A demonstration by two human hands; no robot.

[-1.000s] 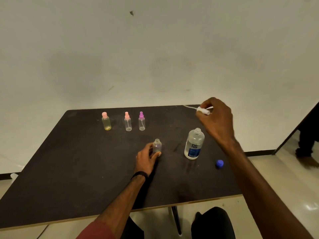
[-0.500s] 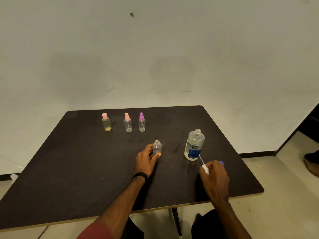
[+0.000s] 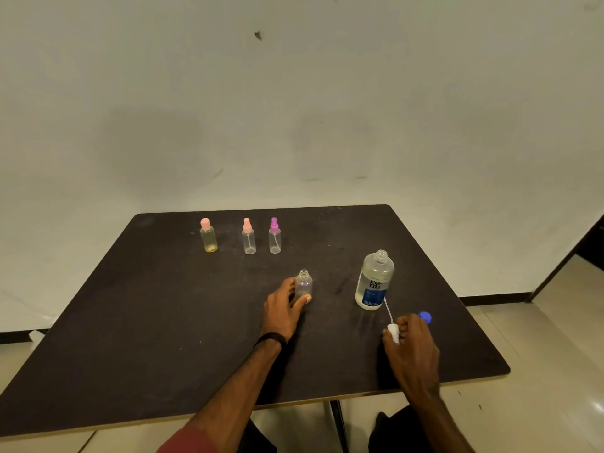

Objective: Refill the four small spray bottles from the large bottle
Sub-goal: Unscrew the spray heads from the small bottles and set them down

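The left hand (image 3: 283,310) rests on the dark table (image 3: 137,322), thumb and fingers wrapped around the base of an uncapped small clear bottle (image 3: 304,284) that stands upright, left of the large bottle (image 3: 374,281). The right hand (image 3: 412,346) sits low on the table just in front of the large bottle, fingers curled around a white spray head (image 3: 393,332) whose thin dip tube (image 3: 388,309) angles up toward the large bottle's base. A blue cap (image 3: 425,317) lies beside that hand's knuckles.

The table stands against a plain pale wall (image 3: 294,109), with light floor (image 3: 539,371) to its right.

The large bottle is clear, open-necked, upright, with a blue label. Far left of it and further back stand three capped small bottles: a yellowish bottle (image 3: 208,236) with a pink cap, a clear pink-topped sprayer (image 3: 248,237) and a clear purple-topped sprayer (image 3: 274,236).
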